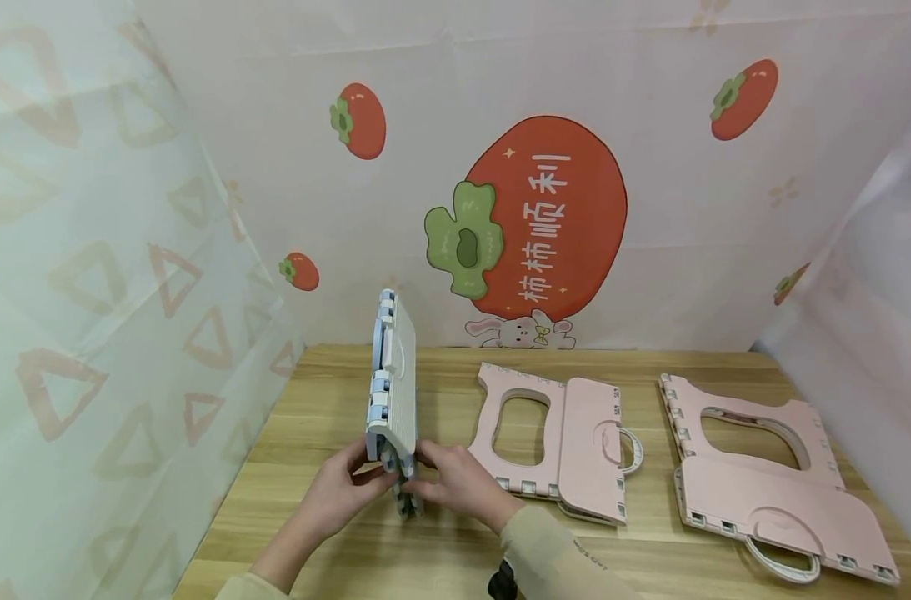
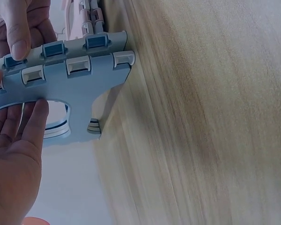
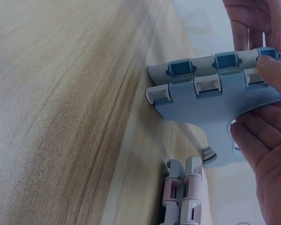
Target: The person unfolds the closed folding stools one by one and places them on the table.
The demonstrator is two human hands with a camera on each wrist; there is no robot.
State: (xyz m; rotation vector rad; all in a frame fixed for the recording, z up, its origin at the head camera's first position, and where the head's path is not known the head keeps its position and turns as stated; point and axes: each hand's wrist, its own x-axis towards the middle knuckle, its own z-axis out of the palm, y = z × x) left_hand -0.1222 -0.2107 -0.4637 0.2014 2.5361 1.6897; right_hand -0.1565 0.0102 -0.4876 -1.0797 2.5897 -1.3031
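A blue and white folding stool point(image 1: 402, 375) stands upright on its edge, its panels close together, with the hinge row facing me. My left hand point(image 1: 346, 493) grips its left side low down; in the left wrist view, its fingers point(image 2: 35, 122) reach into the cutout of a blue panel. From the right, my right hand point(image 1: 466, 482) holds the opposite side. Its thumb point(image 3: 271, 70) lies on the hinge row in the right wrist view, and its other fingers sit at the blue panel's opening.
Two pink folding stools lie folded flat on the wooden table point(image 1: 327, 550): one pink stool point(image 1: 593, 442) just right of my right hand, another pink stool point(image 1: 770, 492) farther right. Both have white carry handles. A printed cloth backdrop point(image 1: 673, 250) rises behind the table, with cloth sides left and right.
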